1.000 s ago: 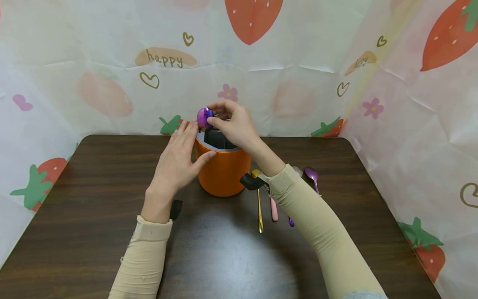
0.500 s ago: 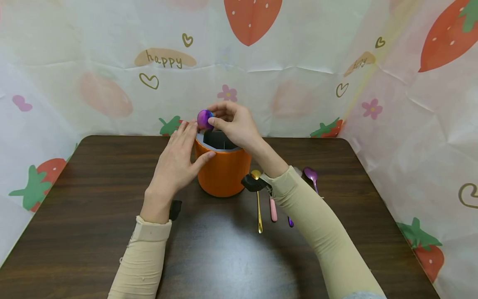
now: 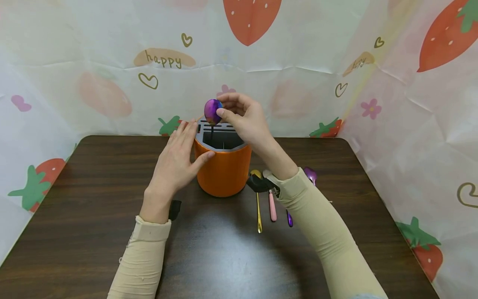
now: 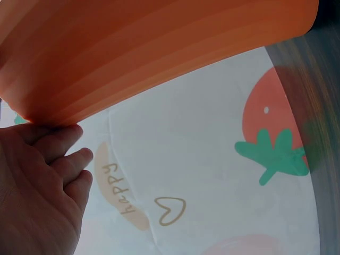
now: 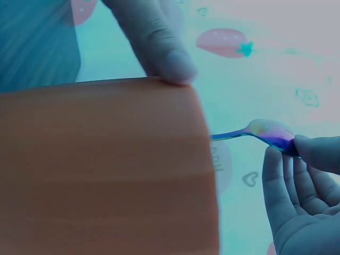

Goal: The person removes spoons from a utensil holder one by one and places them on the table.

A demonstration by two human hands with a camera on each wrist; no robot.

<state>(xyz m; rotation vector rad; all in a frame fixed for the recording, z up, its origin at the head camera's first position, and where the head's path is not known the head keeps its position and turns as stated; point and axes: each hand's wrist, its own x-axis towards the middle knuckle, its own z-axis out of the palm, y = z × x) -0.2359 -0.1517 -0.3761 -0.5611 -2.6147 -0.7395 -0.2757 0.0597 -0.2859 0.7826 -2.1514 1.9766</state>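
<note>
An orange round utensil holder (image 3: 223, 174) with a grey slotted top stands on the table. My left hand (image 3: 177, 160) rests against its left side near the rim, fingers straight and thumb extended across the front. In the left wrist view the fingers (image 4: 58, 141) touch the orange wall. Over the holder's opening, my right hand (image 3: 248, 120) pinches a shiny purple-blue spoon (image 3: 212, 112) by its bowl between thumb and fingers. The spoon's handle points down into the dark compartment, its lower end hidden. The right wrist view shows the spoon's neck (image 5: 231, 135) emerging past the holder's rim.
Right of the holder, a gold spoon (image 3: 259, 211), a pink-handled utensil (image 3: 273, 207) and purple spoons, one with its bowl (image 3: 310, 173) showing, lie on the dark wood table (image 3: 93, 199), partly under my right forearm. A strawberry-print backdrop (image 3: 291, 50) stands behind.
My right hand has lifted slightly up and to the right with the spoon, exposing the spoon's neck and more of the slotted top. The left hand has stayed in place.
</note>
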